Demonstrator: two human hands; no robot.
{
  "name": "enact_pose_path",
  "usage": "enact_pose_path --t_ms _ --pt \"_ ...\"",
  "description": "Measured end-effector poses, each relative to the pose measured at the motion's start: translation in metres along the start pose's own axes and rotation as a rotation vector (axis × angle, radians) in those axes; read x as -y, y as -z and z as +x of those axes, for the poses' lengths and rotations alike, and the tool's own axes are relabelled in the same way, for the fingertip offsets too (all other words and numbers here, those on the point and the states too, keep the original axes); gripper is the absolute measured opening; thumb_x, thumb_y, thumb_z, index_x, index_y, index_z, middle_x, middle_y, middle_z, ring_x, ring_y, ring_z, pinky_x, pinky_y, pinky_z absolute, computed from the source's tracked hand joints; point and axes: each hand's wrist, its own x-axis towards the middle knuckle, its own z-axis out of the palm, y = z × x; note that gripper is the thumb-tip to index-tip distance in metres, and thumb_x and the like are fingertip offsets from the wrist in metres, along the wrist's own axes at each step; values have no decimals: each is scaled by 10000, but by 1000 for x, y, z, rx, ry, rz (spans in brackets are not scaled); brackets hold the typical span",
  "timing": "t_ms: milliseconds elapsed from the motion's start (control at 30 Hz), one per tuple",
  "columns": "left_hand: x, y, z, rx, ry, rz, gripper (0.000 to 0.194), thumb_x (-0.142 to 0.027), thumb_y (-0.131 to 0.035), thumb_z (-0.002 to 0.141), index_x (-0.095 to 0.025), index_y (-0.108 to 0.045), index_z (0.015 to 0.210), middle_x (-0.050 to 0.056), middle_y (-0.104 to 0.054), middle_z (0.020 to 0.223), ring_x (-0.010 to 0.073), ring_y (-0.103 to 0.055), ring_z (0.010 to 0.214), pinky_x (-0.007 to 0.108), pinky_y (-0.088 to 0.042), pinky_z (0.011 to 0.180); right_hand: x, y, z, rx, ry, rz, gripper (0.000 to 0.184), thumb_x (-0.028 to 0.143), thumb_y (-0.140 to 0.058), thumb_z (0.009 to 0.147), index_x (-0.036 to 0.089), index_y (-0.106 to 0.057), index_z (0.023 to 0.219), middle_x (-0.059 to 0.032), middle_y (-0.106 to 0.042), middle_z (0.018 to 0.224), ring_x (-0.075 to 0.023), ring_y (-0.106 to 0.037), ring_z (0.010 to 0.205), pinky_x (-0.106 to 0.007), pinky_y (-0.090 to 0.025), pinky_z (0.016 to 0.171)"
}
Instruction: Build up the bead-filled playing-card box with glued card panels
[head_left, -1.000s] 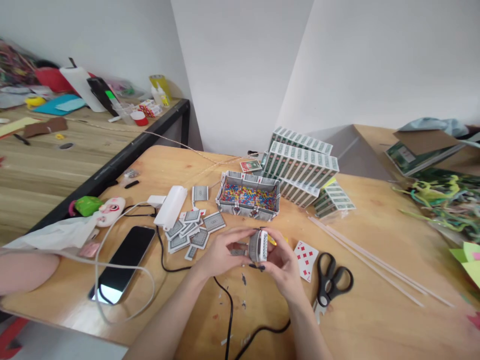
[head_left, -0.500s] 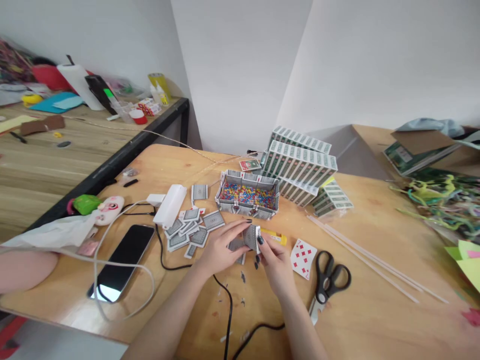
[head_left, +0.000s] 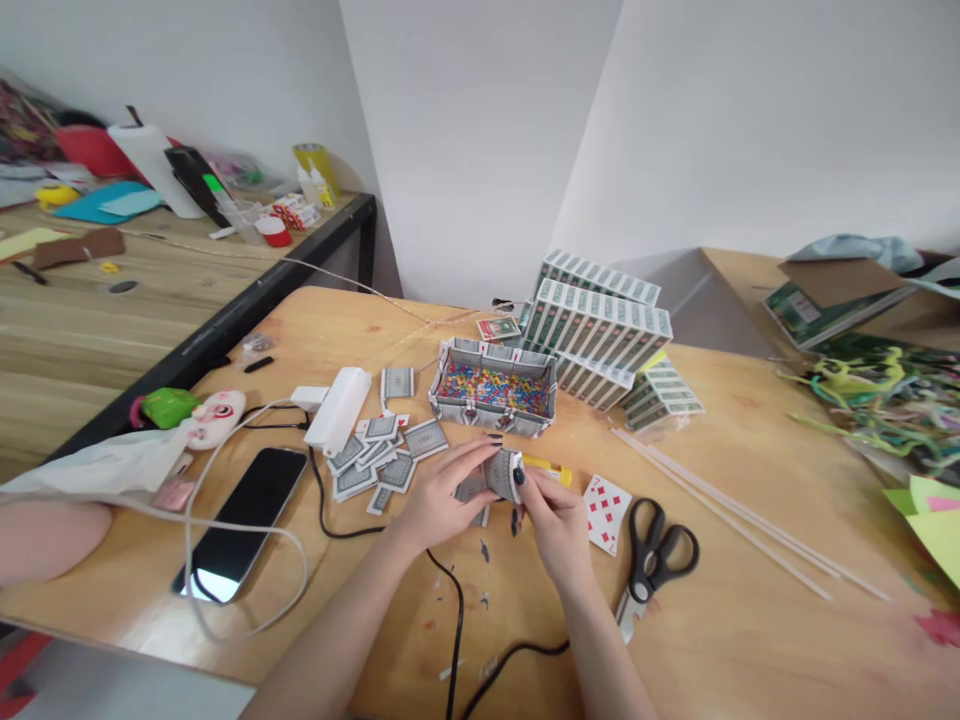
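Note:
My left hand (head_left: pixel 442 495) and my right hand (head_left: pixel 551 515) meet at the middle of the wooden table (head_left: pixel 750 620), both pinching a small folded playing-card piece (head_left: pixel 501 473) held low over the tabletop. Just behind it lies a yellow glue stick (head_left: pixel 551 469). A box made of cards (head_left: pixel 495 388), filled with coloured beads, stands a little farther back. Cut card pieces (head_left: pixel 382 455) are scattered to the left of my hands. A seven of diamonds (head_left: pixel 606 510) lies to the right.
Black scissors (head_left: pixel 660 555) lie right of the card. Stacked card packs (head_left: pixel 600 325) rise behind the box. A phone (head_left: pixel 240 520), white charger (head_left: pixel 337 408) and cables sit at the left. Thin white sticks (head_left: pixel 735 520) run across the right side.
My hands have lowered the folded card piece from an upright hold down toward the table, uncovering the yellow glue stick behind them. The view has shifted slightly.

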Motion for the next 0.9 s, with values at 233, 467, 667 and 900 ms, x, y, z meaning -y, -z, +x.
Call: enact_pose_path --t_ms 233,467,667,900 --pt "-1 -3 0 -20 -61 63 517 -209 -655 767 -225 -488 1256 99 -602 1210 210 -576 1113 378 -502 952 -9 -1 -5 -131 111 -179 262 338 -521 855 186 -707 751 -60 -685 772 -195 -620 738 -307 -489 671" --pt "1 -4 0 -68 -63 113 507 -198 -620 785 -242 -488 1273 93 -587 1231 210 -582 1102 366 -513 934 -20 -8 -13 -110 195 -243 380 319 -507 868 179 -577 1214 -86 -712 938 -158 -636 612 -291 -535 590" --pt "2 -5 -2 -85 -98 163 530 -184 -623 775 -240 -477 1281 101 -571 1225 211 -577 1092 355 -521 914 -24 -10 -15 -129 278 -400 344 261 -508 861 178 -596 1184 -93 -720 946 -178 -674 691 -289 -549 629" --pt "-8 -8 -2 -11 -96 28 560 -158 -631 739 -246 -487 1273 111 -553 1158 219 -562 1050 346 -537 815 -16 -6 -12 -108 195 -379 188 288 -482 866 167 -623 892 -39 -659 715 -153 -594 605 -257 -467 544"
